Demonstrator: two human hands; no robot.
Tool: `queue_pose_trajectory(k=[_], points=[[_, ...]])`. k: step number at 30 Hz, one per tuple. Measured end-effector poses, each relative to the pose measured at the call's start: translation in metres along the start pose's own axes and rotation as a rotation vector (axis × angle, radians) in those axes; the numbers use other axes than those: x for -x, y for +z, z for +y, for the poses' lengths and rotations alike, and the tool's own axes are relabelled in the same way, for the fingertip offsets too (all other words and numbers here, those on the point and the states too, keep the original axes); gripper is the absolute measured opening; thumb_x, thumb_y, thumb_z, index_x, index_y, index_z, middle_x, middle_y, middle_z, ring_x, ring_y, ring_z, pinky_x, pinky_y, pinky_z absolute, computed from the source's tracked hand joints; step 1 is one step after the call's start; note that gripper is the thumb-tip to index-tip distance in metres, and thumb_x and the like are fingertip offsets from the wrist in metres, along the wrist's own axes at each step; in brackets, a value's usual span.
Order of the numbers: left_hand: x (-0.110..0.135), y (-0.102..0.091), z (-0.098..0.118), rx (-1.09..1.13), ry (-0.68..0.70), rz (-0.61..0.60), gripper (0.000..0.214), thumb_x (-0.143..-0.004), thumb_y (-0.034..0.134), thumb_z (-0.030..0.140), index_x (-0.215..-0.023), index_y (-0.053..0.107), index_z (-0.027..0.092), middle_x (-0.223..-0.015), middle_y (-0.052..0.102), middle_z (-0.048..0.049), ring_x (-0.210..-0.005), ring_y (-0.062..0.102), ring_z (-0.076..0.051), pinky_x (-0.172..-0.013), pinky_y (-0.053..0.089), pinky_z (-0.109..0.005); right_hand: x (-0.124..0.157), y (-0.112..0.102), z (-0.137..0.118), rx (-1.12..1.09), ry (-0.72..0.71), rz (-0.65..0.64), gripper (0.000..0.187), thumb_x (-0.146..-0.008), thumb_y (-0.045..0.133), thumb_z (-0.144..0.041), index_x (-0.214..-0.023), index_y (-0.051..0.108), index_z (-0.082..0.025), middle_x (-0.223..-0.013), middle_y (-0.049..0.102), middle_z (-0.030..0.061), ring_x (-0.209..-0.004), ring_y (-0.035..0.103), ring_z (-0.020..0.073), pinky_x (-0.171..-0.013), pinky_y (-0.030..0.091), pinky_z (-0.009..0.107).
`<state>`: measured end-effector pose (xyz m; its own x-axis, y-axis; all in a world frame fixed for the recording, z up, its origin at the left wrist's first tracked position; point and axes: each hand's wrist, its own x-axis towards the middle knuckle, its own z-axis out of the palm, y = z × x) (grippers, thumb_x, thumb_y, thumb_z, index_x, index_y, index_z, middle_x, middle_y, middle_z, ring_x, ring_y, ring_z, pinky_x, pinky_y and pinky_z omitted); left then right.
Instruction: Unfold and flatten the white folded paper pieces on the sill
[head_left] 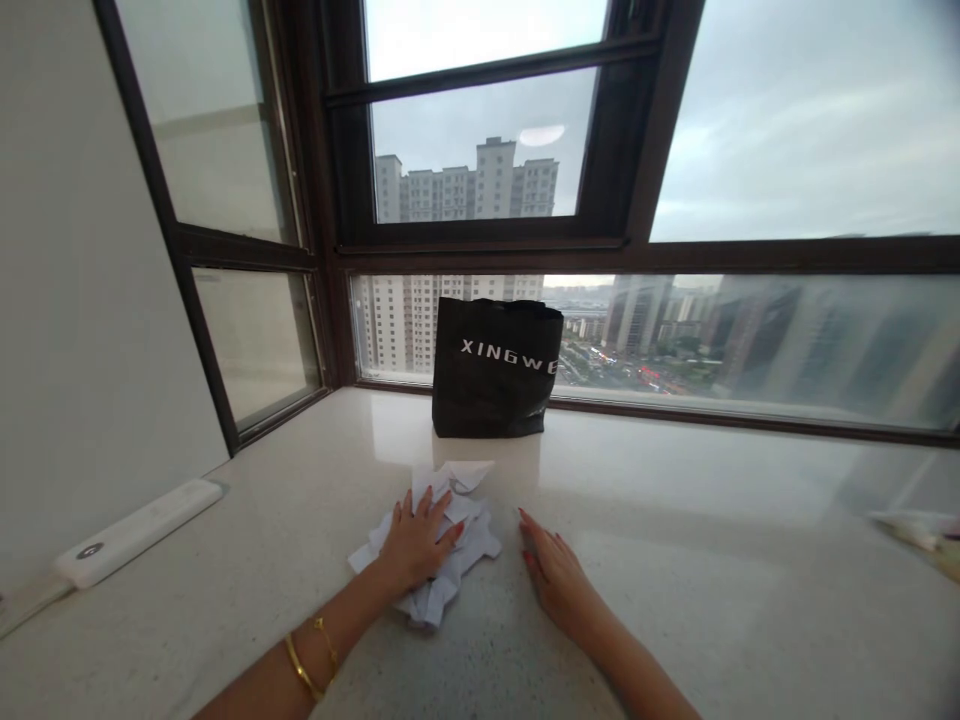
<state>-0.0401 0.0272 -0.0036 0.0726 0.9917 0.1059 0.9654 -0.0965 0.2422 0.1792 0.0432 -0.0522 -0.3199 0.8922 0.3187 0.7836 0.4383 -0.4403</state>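
My left hand point(414, 545) lies palm down with its fingers spread over a pile of crumpled white paper point(469, 535). Pieces of the paper jut out around the fingers, and the part under the palm is hidden. To the right of the pile, my right hand point(553, 568) rests on the pale windowsill point(637, 560), its fingers stretched forward and holding nothing visible. A black bag point(495, 385) with white lettering stands upright behind the paper, apart from both hands.
On the left, a white power strip point(139, 530) with a cable lies along the wall. Dark window frames point(480, 262) border the sill at the back. A blurred light-coloured object point(919, 525) is at the right edge.
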Motion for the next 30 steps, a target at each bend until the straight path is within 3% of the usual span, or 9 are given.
queue_pose_trajectory(k=[3,8,11,15,18,22,25,28,30], points=[[-0.012,-0.003,0.012,0.048,0.063,0.031,0.055,-0.081,0.022,0.056,-0.126,0.037,0.028,-0.13,0.042,-0.0064,-0.122,0.03,-0.031,-0.096,0.019,-0.052,-0.001,-0.002,0.0,-0.079,0.013,0.01,0.049,-0.079,0.029,-0.015,-0.128,0.032,-0.014,-0.121,0.051,0.0129,-0.112,0.046,0.0201,-0.098,0.027,0.042],[-0.05,-0.012,0.031,-0.044,0.02,0.25,0.039,-0.084,0.032,0.042,-0.113,0.048,0.022,-0.119,0.051,-0.0074,-0.116,0.036,-0.025,-0.098,0.017,-0.046,-0.003,-0.006,-0.001,-0.239,0.048,0.068,0.046,-0.08,0.03,-0.014,-0.126,0.034,-0.016,-0.107,0.06,0.0114,-0.103,0.053,0.0187,-0.093,0.035,0.038],[-0.074,-0.009,0.038,-0.017,-0.005,0.248,0.036,-0.079,0.044,0.037,-0.11,0.049,0.018,-0.117,0.051,-0.01,-0.114,0.038,-0.025,-0.095,0.022,-0.042,-0.003,-0.009,-0.003,-0.285,0.05,0.097,0.044,-0.079,0.033,-0.014,-0.123,0.037,-0.016,-0.103,0.061,0.0114,-0.101,0.054,0.0188,-0.089,0.038,0.035],[-0.097,0.0,0.039,0.05,-0.075,0.219,0.033,-0.067,0.06,0.031,-0.094,0.056,0.013,-0.107,0.055,-0.0157,-0.107,0.043,-0.031,-0.087,0.03,-0.045,-0.002,-0.011,-0.003,-0.315,0.058,0.094,0.044,-0.078,0.036,-0.014,-0.121,0.039,-0.016,-0.102,0.062,0.011,-0.099,0.055,0.0181,-0.088,0.039,0.035],[-0.105,-0.001,0.04,0.129,-0.093,0.215,0.02,-0.063,0.064,0.025,-0.08,0.059,0.014,-0.096,0.059,-0.0123,-0.1,0.048,-0.029,-0.082,0.035,-0.041,-0.003,-0.011,-0.002,-0.352,0.062,0.095,0.043,-0.079,0.037,-0.017,-0.121,0.039,-0.015,-0.101,0.062,0.0107,-0.097,0.056,0.0175,-0.088,0.039,0.034],[-0.094,-0.014,0.052,0.261,-0.035,0.294,0.011,-0.072,0.055,0.026,-0.078,0.057,0.017,-0.09,0.06,-0.0059,-0.093,0.052,-0.021,-0.08,0.037,-0.033,-0.004,-0.017,-0.008,-0.439,0.129,0.163,0.041,-0.079,0.044,-0.033,-0.117,0.045,-0.017,-0.103,0.061,0.0111,-0.098,0.055,0.0201,-0.088,0.039,0.036],[-0.063,-0.014,0.065,0.383,0.01,0.338,0.02,-0.079,0.046,0.034,-0.081,0.055,0.017,-0.08,0.059,-0.0024,-0.077,0.055,-0.014,-0.07,0.041,-0.025,-0.004,-0.025,-0.021,-0.614,0.173,0.199,0.045,-0.075,0.048,-0.045,-0.111,0.05,-0.017,-0.106,0.06,0.0105,-0.1,0.054,0.0225,-0.087,0.04,0.037],[-0.024,0.0,0.071,0.748,0.115,0.276,0.027,-0.077,0.046,0.042,-0.076,0.053,0.016,-0.069,0.056,-0.0006,-0.066,0.054,-0.013,-0.06,0.042,-0.023,-0.003,-0.033,-0.034,-0.789,0.177,0.209,0.043,-0.072,0.05,-0.05,-0.095,0.058,-0.014,-0.093,0.065,0.01,-0.088,0.058,0.0245,-0.077,0.045,0.036],[-0.005,0.007,0.07,0.842,0.155,0.213,0.027,-0.074,0.05,0.043,-0.074,0.052,0.017,-0.072,0.056,-0.0014,-0.068,0.053,-0.014,-0.06,0.042,-0.024,-0.003,-0.038,-0.039,-0.852,0.205,0.238,0.04,-0.069,0.053,-0.051,-0.082,0.06,-0.013,-0.08,0.066,0.0091,-0.077,0.059,0.0244,-0.07,0.046,0.036]])
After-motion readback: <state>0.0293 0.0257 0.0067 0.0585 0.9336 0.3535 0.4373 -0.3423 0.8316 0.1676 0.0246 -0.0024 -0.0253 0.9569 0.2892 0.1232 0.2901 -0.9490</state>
